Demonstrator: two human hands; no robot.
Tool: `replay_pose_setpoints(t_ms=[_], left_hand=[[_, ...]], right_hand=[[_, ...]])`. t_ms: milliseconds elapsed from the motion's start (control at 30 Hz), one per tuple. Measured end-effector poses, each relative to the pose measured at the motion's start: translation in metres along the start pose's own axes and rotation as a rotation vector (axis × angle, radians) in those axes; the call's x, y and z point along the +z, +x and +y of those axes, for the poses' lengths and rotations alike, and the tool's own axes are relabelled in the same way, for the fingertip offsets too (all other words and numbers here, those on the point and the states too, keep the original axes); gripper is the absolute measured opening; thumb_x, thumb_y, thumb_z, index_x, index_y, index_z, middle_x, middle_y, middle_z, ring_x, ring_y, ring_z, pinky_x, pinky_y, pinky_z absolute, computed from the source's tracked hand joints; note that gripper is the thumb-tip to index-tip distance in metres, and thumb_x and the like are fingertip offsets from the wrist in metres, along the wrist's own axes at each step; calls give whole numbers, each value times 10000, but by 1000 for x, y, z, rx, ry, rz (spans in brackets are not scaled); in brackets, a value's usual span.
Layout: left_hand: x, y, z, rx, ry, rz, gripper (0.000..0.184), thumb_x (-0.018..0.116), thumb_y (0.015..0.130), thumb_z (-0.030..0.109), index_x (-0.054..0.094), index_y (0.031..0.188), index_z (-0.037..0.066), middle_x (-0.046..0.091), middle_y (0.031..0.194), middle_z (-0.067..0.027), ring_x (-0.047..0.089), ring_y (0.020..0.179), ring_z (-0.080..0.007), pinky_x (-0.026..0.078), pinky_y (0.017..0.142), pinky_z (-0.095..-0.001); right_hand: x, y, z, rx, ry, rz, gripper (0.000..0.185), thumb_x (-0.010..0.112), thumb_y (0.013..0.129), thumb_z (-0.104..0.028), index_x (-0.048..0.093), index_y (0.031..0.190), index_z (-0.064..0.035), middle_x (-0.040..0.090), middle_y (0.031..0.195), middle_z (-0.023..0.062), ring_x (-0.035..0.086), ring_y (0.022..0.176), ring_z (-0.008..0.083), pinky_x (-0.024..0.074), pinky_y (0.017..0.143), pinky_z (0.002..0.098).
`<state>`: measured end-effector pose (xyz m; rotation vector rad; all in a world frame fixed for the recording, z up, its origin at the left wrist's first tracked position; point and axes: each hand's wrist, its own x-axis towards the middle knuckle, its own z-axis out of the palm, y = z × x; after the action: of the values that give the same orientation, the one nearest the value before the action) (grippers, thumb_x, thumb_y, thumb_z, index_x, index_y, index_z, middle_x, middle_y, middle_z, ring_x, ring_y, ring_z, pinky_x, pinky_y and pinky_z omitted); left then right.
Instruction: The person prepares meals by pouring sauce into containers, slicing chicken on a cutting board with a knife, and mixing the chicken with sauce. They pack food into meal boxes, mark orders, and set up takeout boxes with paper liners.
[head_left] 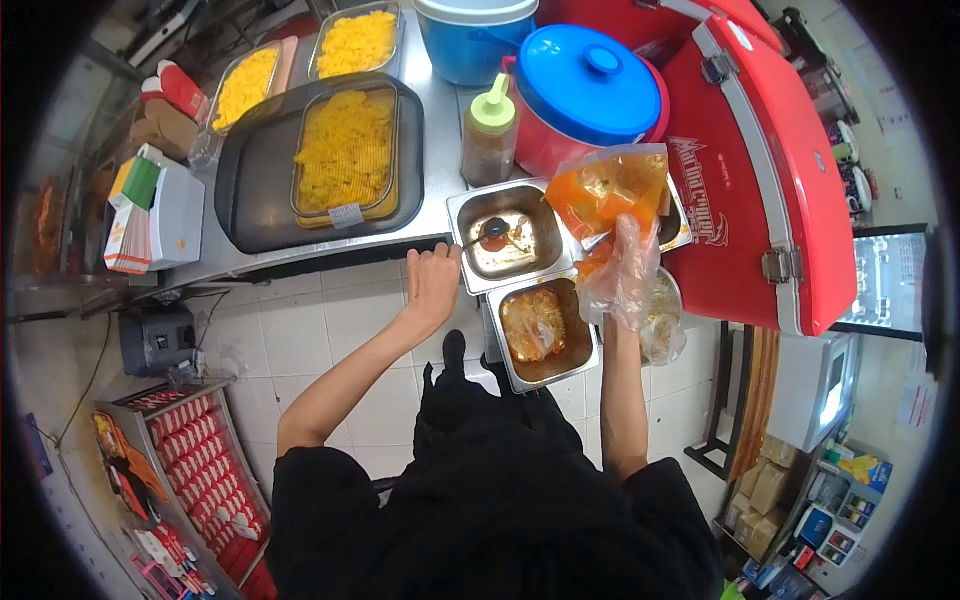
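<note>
Ladle (494,230), gripped by the curled left hand (434,285), sits in a metal pan (543,228); the gloved right hand (622,270) clasps a bag of orange sauce (592,192).

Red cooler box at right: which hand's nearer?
Right: right hand, just left of the red cooler box, holds the orange bag; left hand is farther left, on the ladle.

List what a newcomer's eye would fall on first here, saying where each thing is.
The big red cooler box at the right would probably strike first, with a round blue lid just left of it. Three heaps of bright yellow food stand out at the upper left. Near the middle, the plastic-gloved right hand holds an orange-filled bag.
</note>
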<state>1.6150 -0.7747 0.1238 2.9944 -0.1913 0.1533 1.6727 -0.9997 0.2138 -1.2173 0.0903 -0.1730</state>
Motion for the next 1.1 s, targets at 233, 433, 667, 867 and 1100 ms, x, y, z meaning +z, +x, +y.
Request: replay_pose_setpoints(t_ms=[233, 433, 667, 867, 1100], left_hand=[[-6, 4, 1, 25, 26, 8, 136, 511, 737, 63, 572, 857, 81, 598, 741, -93, 604, 653, -237, 371, 626, -399], [-24, 14, 7, -18, 34, -46, 142, 527, 732, 105, 596, 852, 74, 602, 740, -91, 620, 650, -241, 426, 672, -442], [-26, 17, 10, -34, 87, -89, 161, 538, 750, 109, 599, 895, 77, 603, 750, -92, 625, 658, -249, 417, 667, -443], [-31, 15, 16, -28, 85, -110, 143, 539, 750, 97, 595, 877, 66, 604, 754, -102, 623, 665, -254, 409, 668, -436], [-38, 16, 19, 3, 86, -67, 134, 529, 750, 76, 593, 865, 49, 606, 750, -108, 621, 655, -256, 405, 661, -426]], right_hand=[[-6, 6, -3, 82, -59, -68, 324, 593, 823, -107, 491, 1120, -26, 565, 1001, 46, 551, 907, 141, 443, 815, 280], [-27, 22, 29, -4, -193, -32, 228, 608, 813, -91, 571, 1019, -1, 601, 912, 24, 536, 811, 83, 439, 710, 245], [-10, 21, -19, -166, -887, -232, 143, 633, 664, -85, 606, 796, -36, 560, 653, 98, 559, 649, 168, 446, 619, 307], [-12, 23, -33, -495, -920, -323, 125, 631, 709, -75, 604, 826, -41, 597, 701, 151, 596, 682, 287, 451, 619, 367], [-5, 12, -53, -488, -904, -198, 174, 578, 741, -43, 590, 913, -70, 607, 786, 183, 591, 746, 344, 444, 668, 411]])
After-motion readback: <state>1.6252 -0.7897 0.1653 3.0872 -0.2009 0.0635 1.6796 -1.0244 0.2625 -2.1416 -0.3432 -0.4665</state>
